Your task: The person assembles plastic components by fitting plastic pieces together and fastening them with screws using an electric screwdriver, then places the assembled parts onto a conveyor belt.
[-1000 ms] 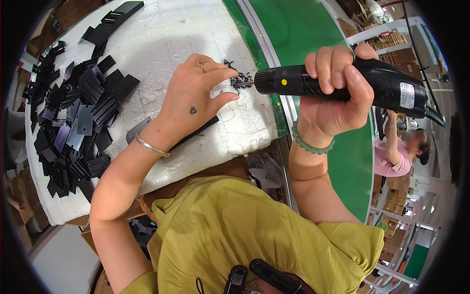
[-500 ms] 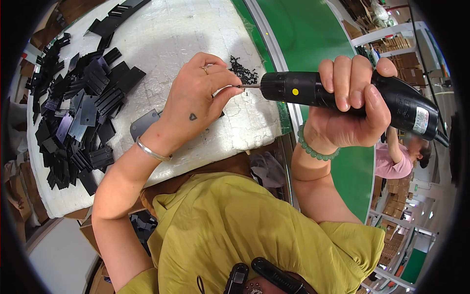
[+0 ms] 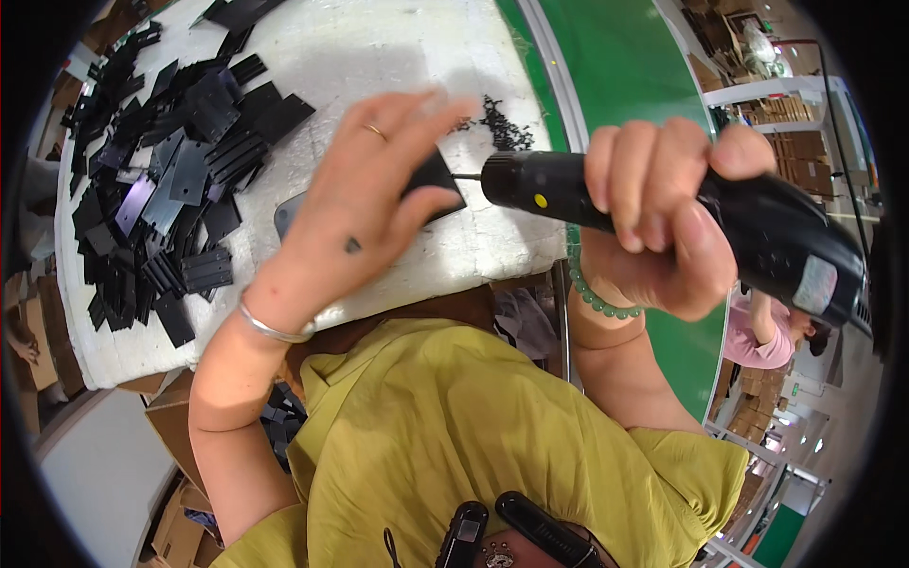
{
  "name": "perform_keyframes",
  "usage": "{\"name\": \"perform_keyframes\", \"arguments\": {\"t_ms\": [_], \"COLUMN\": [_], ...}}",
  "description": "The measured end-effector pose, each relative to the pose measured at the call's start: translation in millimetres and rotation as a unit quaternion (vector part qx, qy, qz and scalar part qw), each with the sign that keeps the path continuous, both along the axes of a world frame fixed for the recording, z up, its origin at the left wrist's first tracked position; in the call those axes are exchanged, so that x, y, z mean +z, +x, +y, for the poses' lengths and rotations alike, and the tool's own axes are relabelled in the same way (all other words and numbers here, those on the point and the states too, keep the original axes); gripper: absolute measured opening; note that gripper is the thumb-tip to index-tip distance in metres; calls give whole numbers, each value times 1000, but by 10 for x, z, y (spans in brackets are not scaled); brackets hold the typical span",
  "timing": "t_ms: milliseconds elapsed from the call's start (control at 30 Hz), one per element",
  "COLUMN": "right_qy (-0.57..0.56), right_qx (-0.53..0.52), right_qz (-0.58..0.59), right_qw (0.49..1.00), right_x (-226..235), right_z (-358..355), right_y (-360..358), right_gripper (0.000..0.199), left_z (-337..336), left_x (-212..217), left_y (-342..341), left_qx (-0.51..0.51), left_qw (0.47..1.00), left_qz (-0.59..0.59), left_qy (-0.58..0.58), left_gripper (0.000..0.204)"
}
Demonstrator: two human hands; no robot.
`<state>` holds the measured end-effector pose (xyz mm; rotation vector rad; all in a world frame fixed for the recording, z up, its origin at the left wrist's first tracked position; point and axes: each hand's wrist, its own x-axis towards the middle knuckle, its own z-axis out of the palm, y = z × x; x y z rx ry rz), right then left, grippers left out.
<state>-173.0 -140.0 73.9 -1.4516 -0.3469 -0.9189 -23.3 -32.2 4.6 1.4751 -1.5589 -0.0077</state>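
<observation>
My right hand is wrapped round a black electric screwdriver with a yellow dot on its barrel. The screwdriver lies nearly level, its thin bit pointing left to the edge of a flat black plate. Whether a screw sits on the tip is too small to tell. Over that plate hovers my left hand, fingers spread and somewhat blurred, thumb near the plate's right end. A greyish end of a flat piece shows beside my left wrist. Small black screws lie loose just beyond the bit.
A white foam board covers the work surface. Many black plates and brackets are heaped on its left side. Beyond a metal rail runs a green surface. A person in pink is at far right.
My left fingers have parted from their pinch at the bit's tip and drawn back over the plate. The screwdriver has shifted slightly left and down, its bit now at the plate's edge.
</observation>
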Motion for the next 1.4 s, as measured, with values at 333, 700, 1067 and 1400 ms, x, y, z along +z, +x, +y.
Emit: {"name": "perform_keyframes", "arguments": {"t_ms": [333,700,1067,1400], "right_qy": [47,28,9,132], "right_qx": [52,46,15,-4], "right_qz": [102,145,170,96], "right_qw": [992,988,985,987], "right_x": [-170,-147,-156,-81], "right_z": [286,419,544,430], "right_y": [231,339,419,348], "right_gripper": [37,27,28,25], "left_z": [338,348,339,399], "left_x": [-263,-310,-367,-383], "left_y": [390,363,373,428], "left_qx": [55,44,47,132], "left_qw": [967,963,964,973], "left_qz": [10,38,59,155], "left_qy": [248,262,253,106], "left_gripper": [36,38,41,37]}}
